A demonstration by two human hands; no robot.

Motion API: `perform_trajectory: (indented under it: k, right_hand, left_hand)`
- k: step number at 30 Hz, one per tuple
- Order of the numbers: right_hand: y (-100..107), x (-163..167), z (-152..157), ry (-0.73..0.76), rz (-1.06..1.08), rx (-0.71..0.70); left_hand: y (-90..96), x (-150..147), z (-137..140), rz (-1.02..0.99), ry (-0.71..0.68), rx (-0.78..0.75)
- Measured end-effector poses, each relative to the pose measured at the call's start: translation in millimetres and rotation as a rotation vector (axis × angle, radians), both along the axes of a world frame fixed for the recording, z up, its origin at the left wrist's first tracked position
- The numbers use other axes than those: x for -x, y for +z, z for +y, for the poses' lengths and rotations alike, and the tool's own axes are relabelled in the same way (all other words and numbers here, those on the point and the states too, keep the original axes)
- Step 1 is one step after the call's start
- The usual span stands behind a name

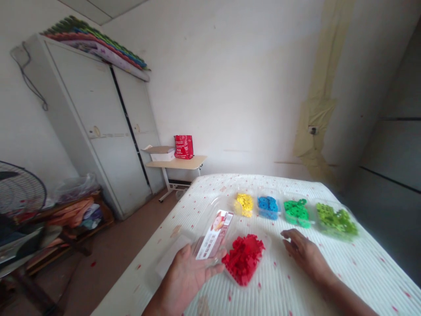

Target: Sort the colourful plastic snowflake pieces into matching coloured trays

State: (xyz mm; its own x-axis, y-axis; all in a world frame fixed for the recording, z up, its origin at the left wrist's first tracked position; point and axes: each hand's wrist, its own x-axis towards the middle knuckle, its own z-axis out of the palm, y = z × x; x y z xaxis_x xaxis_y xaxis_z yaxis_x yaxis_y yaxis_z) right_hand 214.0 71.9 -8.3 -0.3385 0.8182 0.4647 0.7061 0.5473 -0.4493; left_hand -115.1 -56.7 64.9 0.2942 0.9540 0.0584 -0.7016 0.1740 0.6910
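Labelled clear lid (214, 235) is pinched in the left hand (187, 272), just left of the red pieces (245, 259); right of those pieces, the right hand (305, 252) holds nothing visible, fingers loosely parted.

Unable to read fine print on label (214, 235) of clear lid (231, 229); too small. Same for lettering on red bag (183, 147). Cannot count red pieces (244, 259), partly hidden by one another. Found cut off: fan (20, 189) at left edge, counter (283, 289) and both forearms (345, 293) at bottom edge. Noted right hand (304, 251) as slightly blurred.
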Motion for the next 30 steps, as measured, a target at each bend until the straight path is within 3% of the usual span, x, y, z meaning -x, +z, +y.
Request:
perform_trajectory:
  k: [9, 14, 19, 24, 27, 30]
  right_hand:
    - [-2, 10, -3, 0.023, 0.118, 0.097]
    - [38, 33, -15, -0.012, 0.327, 0.187]
    - [87, 64, -29, 0.174, 0.472, 0.174]
    - [104, 85, -29, 0.212, 0.451, 0.099]
    - [98, 87, -25, 0.148, 0.424, 0.13]
    - [87, 80, -23, 0.083, 0.333, 0.211]
  left_hand:
    - [-4.1, 3, 6, -0.023, -0.014, 0.059]
    - [-3.1, -7, 7, -0.028, -0.097, 0.067]
    - [2.7, -24, 9, -0.011, -0.203, 0.046]
    - [4.3, -34, 9, 0.042, -0.245, 0.067]
    - [3.5, -33, 9, 0.211, -0.167, 0.128]
    - [-0.6, -28, 12, 0.554, 0.107, 0.142]
